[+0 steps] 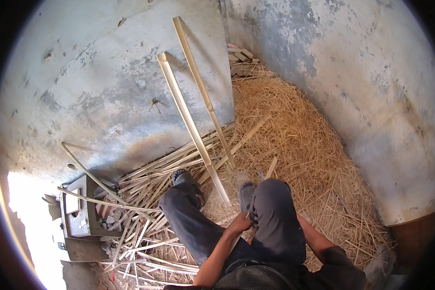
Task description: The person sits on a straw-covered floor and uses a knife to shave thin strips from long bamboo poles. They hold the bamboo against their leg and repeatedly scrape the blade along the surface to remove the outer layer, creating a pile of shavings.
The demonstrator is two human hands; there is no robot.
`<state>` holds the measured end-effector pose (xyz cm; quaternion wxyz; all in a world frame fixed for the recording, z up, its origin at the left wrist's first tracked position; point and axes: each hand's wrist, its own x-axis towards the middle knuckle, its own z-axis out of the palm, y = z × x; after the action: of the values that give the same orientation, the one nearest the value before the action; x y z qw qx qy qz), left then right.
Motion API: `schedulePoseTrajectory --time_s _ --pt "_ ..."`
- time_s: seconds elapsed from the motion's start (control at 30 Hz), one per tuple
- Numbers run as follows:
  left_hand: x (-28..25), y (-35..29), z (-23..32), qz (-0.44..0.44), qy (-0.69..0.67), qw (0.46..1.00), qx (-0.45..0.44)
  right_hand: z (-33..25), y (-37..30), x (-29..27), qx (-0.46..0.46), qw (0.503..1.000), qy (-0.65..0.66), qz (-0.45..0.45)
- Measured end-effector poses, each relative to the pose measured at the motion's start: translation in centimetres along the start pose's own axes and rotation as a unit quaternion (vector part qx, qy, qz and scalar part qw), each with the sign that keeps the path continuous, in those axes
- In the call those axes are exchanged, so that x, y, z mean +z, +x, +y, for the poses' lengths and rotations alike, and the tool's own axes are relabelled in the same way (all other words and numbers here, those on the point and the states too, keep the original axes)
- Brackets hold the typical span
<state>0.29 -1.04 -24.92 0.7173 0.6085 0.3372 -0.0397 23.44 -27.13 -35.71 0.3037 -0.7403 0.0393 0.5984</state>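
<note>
My left hand [240,223] is closed between my knees, beside the right leg. A pale bamboo strip [234,245] shows just below the fist, partly covered by the hand and wrist. Past my right knee a short length of split bamboo [271,167] sticks out; the leg hides whether it is the same piece. My right forearm runs behind the right thigh, and that hand is hidden there. In front of my feet, a wide split bamboo length [191,125] and a narrower one [201,87] lean against the wall.
Thin bamboo strips [145,176] lie heaped along the left wall and around my left leg. Shavings [295,123] pile up at the right and far corner, near some bricks [240,54]. A worn box-like frame [82,208] stands at the left by a bright opening.
</note>
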Motion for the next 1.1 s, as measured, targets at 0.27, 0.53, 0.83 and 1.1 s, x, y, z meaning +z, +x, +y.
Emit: schedulePoseTrajectory --time_s 0.27,0.53,0.83,1.1 --pt "0.3 1.3 -2.2 -0.036 -0.128 0.987 -0.09 2.7 0.8 1.4 0.033 0.999 -0.002 -0.041" --pt "-1.1 2.8 -4.8 0.012 0.017 0.992 -0.122 -1.2 4.3 3.0 -0.035 0.993 0.073 -0.091" --pt "-5.9 1.4 1.2 0.293 0.213 0.929 0.074 -11.0 -1.4 1.2 -0.227 0.908 0.352 0.02" --pt "-5.9 -12.2 17.9 0.032 -0.118 0.974 0.191 -23.3 -16.0 3.1 -0.587 0.797 0.108 0.091"
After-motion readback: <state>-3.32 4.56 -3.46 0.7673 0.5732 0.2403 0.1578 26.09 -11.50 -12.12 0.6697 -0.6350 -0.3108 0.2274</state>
